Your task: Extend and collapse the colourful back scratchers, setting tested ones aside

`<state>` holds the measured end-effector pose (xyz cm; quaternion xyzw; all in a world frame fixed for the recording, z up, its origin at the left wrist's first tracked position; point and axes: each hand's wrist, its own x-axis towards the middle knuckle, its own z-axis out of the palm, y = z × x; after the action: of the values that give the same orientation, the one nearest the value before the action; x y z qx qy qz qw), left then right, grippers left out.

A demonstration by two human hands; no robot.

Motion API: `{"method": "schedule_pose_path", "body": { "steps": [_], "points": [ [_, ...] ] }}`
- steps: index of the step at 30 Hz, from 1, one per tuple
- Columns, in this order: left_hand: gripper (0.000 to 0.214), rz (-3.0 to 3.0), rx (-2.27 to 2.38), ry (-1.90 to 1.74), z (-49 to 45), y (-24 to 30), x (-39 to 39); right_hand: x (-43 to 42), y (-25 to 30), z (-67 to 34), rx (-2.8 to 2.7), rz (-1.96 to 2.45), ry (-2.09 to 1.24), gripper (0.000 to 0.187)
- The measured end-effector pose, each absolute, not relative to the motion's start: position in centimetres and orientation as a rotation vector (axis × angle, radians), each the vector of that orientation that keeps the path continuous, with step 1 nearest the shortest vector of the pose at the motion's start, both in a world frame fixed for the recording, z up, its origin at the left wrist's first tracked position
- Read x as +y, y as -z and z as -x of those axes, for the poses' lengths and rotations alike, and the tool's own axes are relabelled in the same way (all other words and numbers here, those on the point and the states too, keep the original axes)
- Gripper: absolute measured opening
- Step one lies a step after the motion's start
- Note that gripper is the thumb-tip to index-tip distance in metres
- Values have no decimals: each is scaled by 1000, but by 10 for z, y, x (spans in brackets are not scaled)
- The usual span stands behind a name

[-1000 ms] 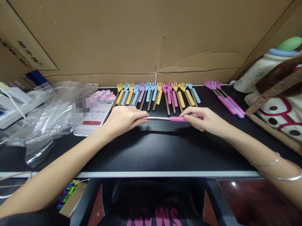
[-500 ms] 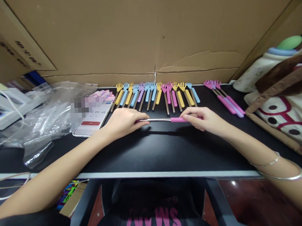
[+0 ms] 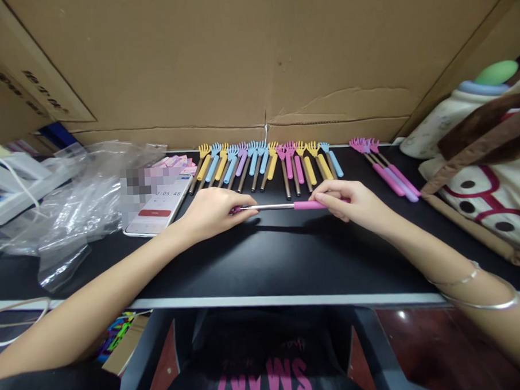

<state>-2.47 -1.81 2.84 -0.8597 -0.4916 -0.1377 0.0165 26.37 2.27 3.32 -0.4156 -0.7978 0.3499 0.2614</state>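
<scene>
Between my hands a pink back scratcher (image 3: 306, 205) with a metal rod lies level, a little above the black table. My left hand (image 3: 215, 211) is closed on its claw end, which is mostly hidden in the fingers. The pink handle is pinched by my right hand (image 3: 344, 200) at the other end. Behind my hands lies a row of loose claw heads with rods and separate handles (image 3: 309, 171) in yellow, blue, purple and pink. To the right, several pink and purple back scratchers (image 3: 388, 178) lie together with handles joined to their rods.
A phone (image 3: 151, 220) with a timer and a crumpled clear plastic bag (image 3: 66, 209) lie on the left, beside a white stand (image 3: 10, 188). A cloth bag (image 3: 484, 191) and a bottle (image 3: 446, 118) stand right. Cardboard (image 3: 237, 64) walls off the back. The table's front edge (image 3: 264, 301) is near me.
Both hands keep hold of the back scratcher in nearly the same place. A bit more of the claw end shows at my left fingers, and the view has shifted very slightly.
</scene>
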Motion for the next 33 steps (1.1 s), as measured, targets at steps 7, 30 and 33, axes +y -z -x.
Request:
{"method": "schedule_pose_path", "body": {
  "steps": [7, 30, 33],
  "points": [
    [34, 2769, -1670, 346, 25, -37, -20, 31, -31, -266, -2031, 1131, -1007, 30],
    [36, 3274, -1706, 774, 45, -50, -11, 29, -35, -270, -1835, 967, -1127, 30],
    [36, 3213, -1690, 808, 41, -49, -13, 28, -36, -270, -1790, 956, -1141, 30]
  ]
}}
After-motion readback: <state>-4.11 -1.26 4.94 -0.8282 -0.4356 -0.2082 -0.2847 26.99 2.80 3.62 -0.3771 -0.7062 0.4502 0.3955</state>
